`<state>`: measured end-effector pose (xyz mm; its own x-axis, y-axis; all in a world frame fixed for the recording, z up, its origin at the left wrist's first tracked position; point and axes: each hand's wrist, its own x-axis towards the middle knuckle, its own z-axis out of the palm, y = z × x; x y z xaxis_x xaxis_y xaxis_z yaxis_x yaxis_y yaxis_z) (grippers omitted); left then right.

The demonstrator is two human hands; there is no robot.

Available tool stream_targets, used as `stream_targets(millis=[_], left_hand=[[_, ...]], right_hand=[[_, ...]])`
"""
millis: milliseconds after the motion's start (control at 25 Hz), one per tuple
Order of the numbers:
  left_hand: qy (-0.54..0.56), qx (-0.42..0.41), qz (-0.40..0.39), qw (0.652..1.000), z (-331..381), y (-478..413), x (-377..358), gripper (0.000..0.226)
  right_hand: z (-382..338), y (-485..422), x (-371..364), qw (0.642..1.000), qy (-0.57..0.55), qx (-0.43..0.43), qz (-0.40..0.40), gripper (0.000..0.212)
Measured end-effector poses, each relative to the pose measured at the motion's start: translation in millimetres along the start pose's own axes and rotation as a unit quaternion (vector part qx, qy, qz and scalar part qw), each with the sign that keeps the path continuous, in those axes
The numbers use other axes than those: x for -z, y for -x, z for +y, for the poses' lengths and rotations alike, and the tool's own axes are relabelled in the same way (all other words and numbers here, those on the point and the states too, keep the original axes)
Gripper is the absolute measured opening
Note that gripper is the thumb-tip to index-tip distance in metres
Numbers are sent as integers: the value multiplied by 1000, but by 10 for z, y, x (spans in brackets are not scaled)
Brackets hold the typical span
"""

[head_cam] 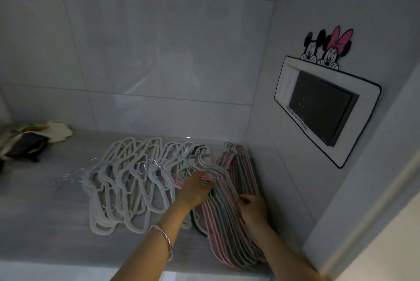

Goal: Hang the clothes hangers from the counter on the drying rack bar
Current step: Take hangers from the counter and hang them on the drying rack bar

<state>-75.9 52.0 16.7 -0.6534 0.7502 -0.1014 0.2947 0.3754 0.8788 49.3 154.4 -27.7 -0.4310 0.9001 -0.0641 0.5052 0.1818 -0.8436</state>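
head view: your left hand (195, 189) has its fingers curled round the hook ends of the pink and green hangers (227, 230). your right hand (252, 209) grips the same stack near its right edge. the stack lies on the grey counter (34, 212) against the right wall, just beside the white hangers (127, 189).

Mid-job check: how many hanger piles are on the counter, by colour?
cream hanger pile: 1
pink-and-green hanger pile: 1
Total: 2 piles; the single hangers overlap too much to count.
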Motion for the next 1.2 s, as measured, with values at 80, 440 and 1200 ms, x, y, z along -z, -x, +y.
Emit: stream_targets(millis=[80, 440, 1200], left_hand=[[7, -3, 0, 1000, 21, -19, 40, 39], [29, -20, 91, 995, 336, 240, 319, 37], [-46, 178, 392, 901, 1051, 4591, 167, 22]], right_hand=[[-42, 14, 23, 999, -24, 2, 32, 21], [-891, 196, 178, 882, -466, -69, -4, 13], [-1087, 3012, 903, 684, -322, 136, -640, 16]])
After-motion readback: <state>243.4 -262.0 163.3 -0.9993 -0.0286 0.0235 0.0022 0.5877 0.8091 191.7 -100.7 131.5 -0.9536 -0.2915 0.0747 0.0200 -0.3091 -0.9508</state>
